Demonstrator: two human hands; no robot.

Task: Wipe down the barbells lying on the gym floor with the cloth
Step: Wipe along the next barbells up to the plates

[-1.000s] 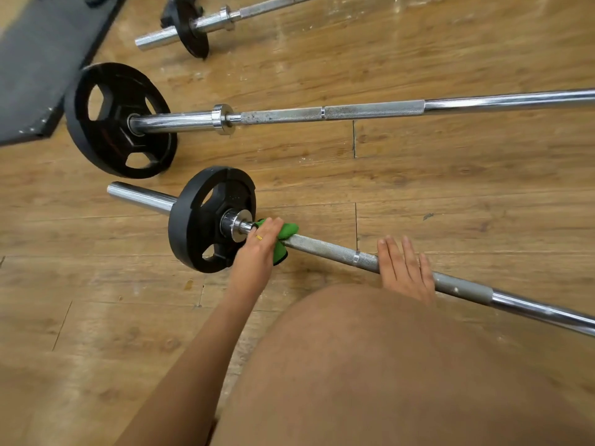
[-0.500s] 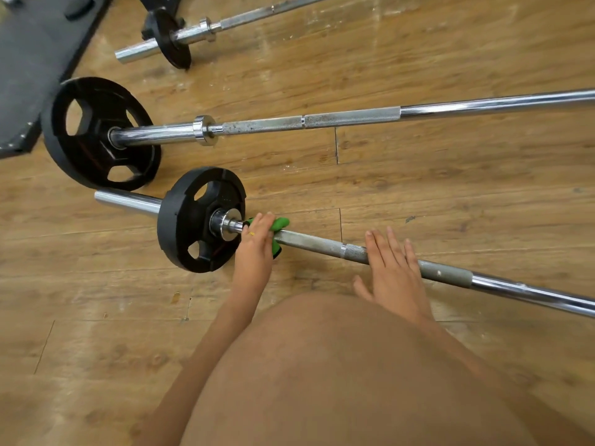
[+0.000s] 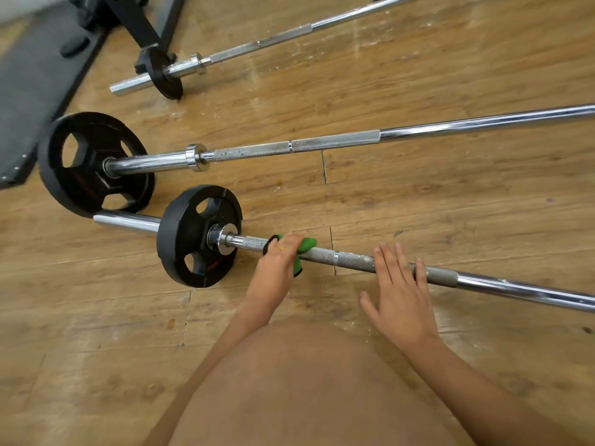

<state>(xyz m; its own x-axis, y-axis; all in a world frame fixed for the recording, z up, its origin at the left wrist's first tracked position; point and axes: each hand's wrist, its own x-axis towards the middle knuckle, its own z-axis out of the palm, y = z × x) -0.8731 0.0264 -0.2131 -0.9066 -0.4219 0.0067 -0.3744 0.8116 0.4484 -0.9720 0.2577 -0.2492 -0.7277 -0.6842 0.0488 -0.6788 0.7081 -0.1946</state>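
Observation:
Three barbells lie on the wooden gym floor. The nearest barbell [image 3: 351, 259] runs from lower right to a small black plate [image 3: 193, 236] at the left. My left hand [image 3: 277, 268] grips a green cloth [image 3: 306, 246] wrapped round its knurled shaft, a short way right of the plate's collar. My right hand [image 3: 399, 284] lies flat with straight fingers on the same shaft, further right. The middle barbell [image 3: 338, 141] carries a larger black plate [image 3: 93, 165]. The far barbell [image 3: 257, 45] has a small plate [image 3: 164, 72].
A dark rubber mat [image 3: 35, 91] covers the floor at the upper left, with black rack legs [image 3: 138, 20] beside it. My bare knee [image 3: 306, 387] fills the lower middle. Wooden floor [image 3: 450, 204] lies between the bars.
My left hand has slid the green cloth to the right along the shaft, away from the plate collar. My right hand stays flat on the bar. The camera view has shifted.

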